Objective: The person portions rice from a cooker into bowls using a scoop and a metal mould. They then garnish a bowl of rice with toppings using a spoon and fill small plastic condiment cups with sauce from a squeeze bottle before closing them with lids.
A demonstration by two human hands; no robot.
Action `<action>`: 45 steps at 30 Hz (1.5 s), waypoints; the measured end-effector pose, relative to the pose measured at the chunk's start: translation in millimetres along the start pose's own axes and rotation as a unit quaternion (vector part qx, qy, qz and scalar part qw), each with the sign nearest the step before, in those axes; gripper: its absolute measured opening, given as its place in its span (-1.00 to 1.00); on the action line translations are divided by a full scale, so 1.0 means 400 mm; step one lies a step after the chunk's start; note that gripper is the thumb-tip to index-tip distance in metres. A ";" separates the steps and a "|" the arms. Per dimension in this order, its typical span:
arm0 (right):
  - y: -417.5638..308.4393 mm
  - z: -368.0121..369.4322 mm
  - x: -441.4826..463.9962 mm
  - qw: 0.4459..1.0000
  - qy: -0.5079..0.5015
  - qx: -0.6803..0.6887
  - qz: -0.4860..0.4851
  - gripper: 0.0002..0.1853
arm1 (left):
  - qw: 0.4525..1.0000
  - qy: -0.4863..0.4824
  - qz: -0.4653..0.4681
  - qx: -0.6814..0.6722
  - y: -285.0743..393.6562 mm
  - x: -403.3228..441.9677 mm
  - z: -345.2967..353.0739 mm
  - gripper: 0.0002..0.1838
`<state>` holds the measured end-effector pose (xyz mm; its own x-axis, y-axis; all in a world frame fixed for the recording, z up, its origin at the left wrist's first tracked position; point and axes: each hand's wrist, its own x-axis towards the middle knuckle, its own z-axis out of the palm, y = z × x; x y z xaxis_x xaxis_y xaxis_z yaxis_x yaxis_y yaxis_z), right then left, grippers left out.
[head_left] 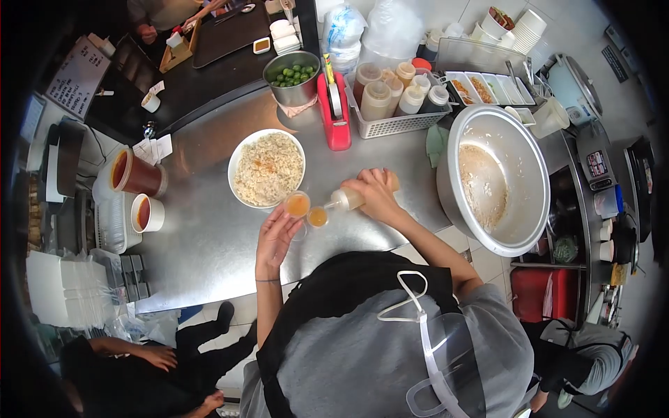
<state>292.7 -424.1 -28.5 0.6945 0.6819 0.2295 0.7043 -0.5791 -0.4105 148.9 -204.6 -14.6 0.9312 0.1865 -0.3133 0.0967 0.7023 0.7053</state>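
My left hand is closed around a small clear sauce cup of orange sauce. Right beside it is a second sauce cup, also with orange sauce inside; I cannot tell whether my fingers touch it. A squeeze bottle lies tilted in my right hand, fingers wrapped around it. Its nozzle points left, at the rim of the second cup. Just beyond my left hand stands a white bowl heaped with rice, which has an orange-brown sprinkle on top.
A large metal pot with rice remnants stands at right. Behind are a red tape dispenser, a basket of squeeze bottles and a pot of green limes. Sauce containers line the left. Other people are at lower left, lower right and top.
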 end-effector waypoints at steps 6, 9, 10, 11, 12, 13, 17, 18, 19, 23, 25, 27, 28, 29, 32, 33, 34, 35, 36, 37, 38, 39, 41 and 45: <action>-0.025 0.040 0.008 0.991 0.045 -0.107 -0.068 -0.77 | 0.997 0.062 0.041 -0.022 0.008 -0.052 -0.024 -0.58; -0.038 0.034 0.022 0.983 0.049 -0.147 -0.095 -0.82 | 0.996 0.071 0.052 -0.031 0.006 -0.064 -0.021 -0.58; -0.042 0.029 0.027 0.981 0.046 -0.160 -0.102 -0.84 | 0.995 0.072 0.055 -0.036 0.004 -0.065 -0.021 -0.58; -0.045 0.027 0.032 0.979 0.045 -0.166 -0.107 -0.84 | 0.995 0.073 0.057 -0.040 0.003 -0.066 -0.021 -0.58; -0.048 0.024 0.037 0.978 0.044 -0.172 -0.112 -0.85 | 0.995 0.074 0.059 -0.038 0.002 -0.067 -0.019 -0.58; -0.049 0.022 0.040 0.976 0.043 -0.178 -0.117 -0.86 | 0.995 0.076 0.061 -0.036 0.001 -0.068 -0.016 -0.58; -0.050 0.023 0.044 0.975 0.041 -0.184 -0.119 -0.87 | 0.994 0.077 0.066 -0.043 -0.004 -0.068 -0.015 -0.58; -0.050 0.024 0.044 0.975 0.044 -0.182 -0.117 -0.87 | 0.994 0.078 0.067 -0.042 -0.005 -0.068 -0.016 -0.58; -0.049 0.025 0.043 0.976 0.046 -0.179 -0.116 -0.86 | 0.994 0.079 0.068 -0.042 -0.007 -0.068 -0.017 -0.58; -0.038 0.033 0.038 0.983 0.029 -0.152 -0.098 -0.77 | 0.993 0.082 0.067 -0.050 -0.009 -0.072 -0.015 -0.57; -0.034 0.034 0.037 0.985 0.029 -0.143 -0.092 -0.76 | 0.992 0.087 0.066 -0.055 -0.010 -0.074 -0.013 -0.57; -0.032 0.027 0.037 0.985 0.033 -0.143 -0.088 -0.74 | 0.993 0.086 0.066 -0.055 -0.012 -0.073 -0.011 -0.58; -0.032 0.025 0.037 0.985 0.035 -0.142 -0.087 -0.73 | 0.993 0.084 0.067 -0.051 -0.014 -0.072 -0.009 -0.58; -0.029 0.026 0.034 0.989 0.029 -0.128 -0.069 -0.73 | 0.993 0.086 0.071 -0.045 -0.011 -0.075 -0.011 -0.59; -0.026 0.035 0.040 0.999 -0.011 -0.034 -0.038 -0.69 | 0.990 0.113 0.064 -0.062 -0.013 -0.080 -0.019 -0.59; -0.027 0.020 0.043 0.999 -0.041 0.015 -0.026 -0.66 | 0.989 0.112 0.073 -0.060 -0.004 -0.090 -0.034 -0.59; -0.030 0.015 0.049 0.996 -0.072 0.057 -0.007 -0.62 | 0.990 0.104 0.076 -0.062 -0.002 -0.091 -0.041 -0.59; -0.023 0.018 0.055 0.993 -0.101 0.057 0.003 -0.56 | 0.992 0.082 0.069 -0.067 -0.014 -0.078 -0.033 -0.59; -0.015 0.025 0.064 0.987 -0.124 0.101 -0.002 -0.50 | 0.991 0.098 0.079 -0.034 -0.013 -0.078 -0.026 -0.58; -0.001 0.034 0.074 0.980 -0.140 0.139 0.004 -0.44 | 0.991 0.102 0.083 -0.001 -0.003 -0.084 -0.023 -0.58; 0.019 0.043 0.079 0.971 -0.128 0.200 -0.042 -0.37 | 0.993 0.076 0.087 0.003 0.001 -0.087 -0.009 -0.56; 0.051 0.035 0.079 0.956 -0.111 0.257 -0.088 -0.29 | 0.994 0.054 0.096 0.006 -0.011 -0.076 -0.030 -0.55; 0.061 -0.072 0.092 0.920 -0.116 0.374 -0.016 -0.29 | 0.994 0.055 0.088 -0.014 -0.012 -0.063 0.001 -0.56; -0.012 -0.270 0.190 0.866 -0.041 0.498 0.032 -0.32 | 0.993 0.074 0.072 -0.055 -0.001 -0.079 -0.038 -0.57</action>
<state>357.9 -417.7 86.3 0.6858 0.7156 0.1324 0.1607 0.0284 -0.9866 114.3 -200.2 -14.6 0.8703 0.3832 -0.3094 -0.0801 0.7299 0.6788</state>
